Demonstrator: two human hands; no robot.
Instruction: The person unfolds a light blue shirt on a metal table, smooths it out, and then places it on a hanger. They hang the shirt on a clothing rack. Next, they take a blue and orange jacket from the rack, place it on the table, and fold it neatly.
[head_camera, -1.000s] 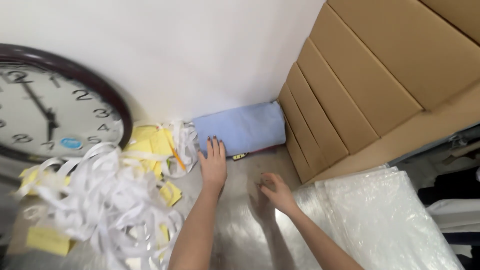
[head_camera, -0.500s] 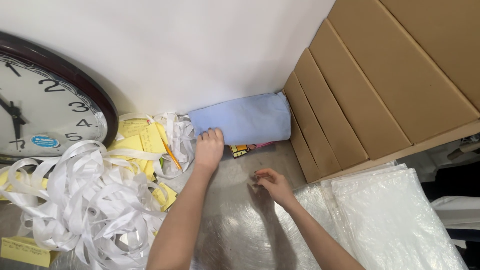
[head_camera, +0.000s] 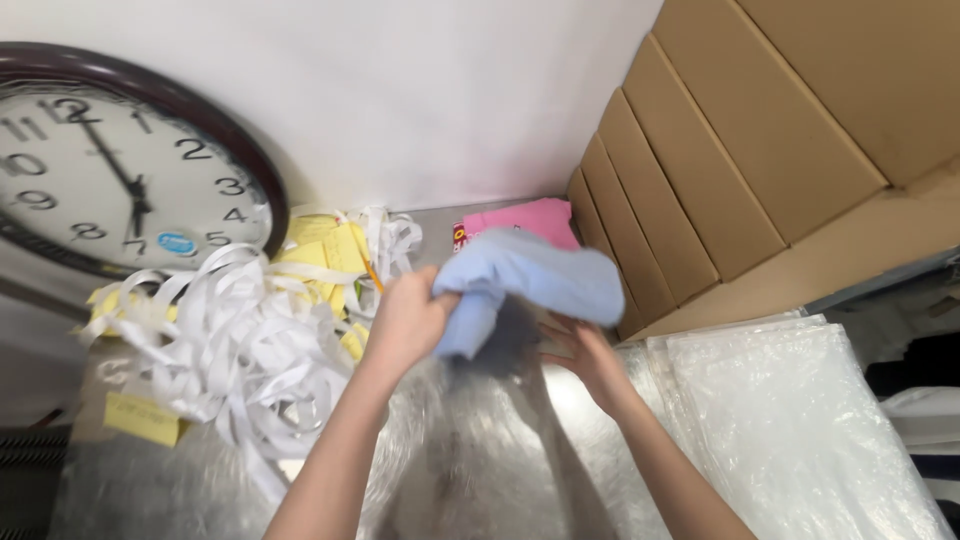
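My left hand (head_camera: 405, 318) grips one end of a light blue folded cloth (head_camera: 540, 275) and holds it up off the table. My right hand (head_camera: 588, 352) is open just below the cloth's other end, fingers spread, on a clear plastic bag (head_camera: 470, 450) lying on the metal table. A pink packet (head_camera: 525, 218) lies against the wall where the cloth had been.
A large round wall clock (head_camera: 110, 170) leans at the left. A heap of white paper strips (head_camera: 240, 330) and yellow slips (head_camera: 320, 240) lies in front of it. Flattened cardboard boxes (head_camera: 720, 150) lean at the right. A stack of clear plastic bags (head_camera: 790, 420) lies at lower right.
My left hand has taken hold of the blue cloth and lifted it off the table toward me, uncovering the pink packet. My right hand has moved up under the cloth.
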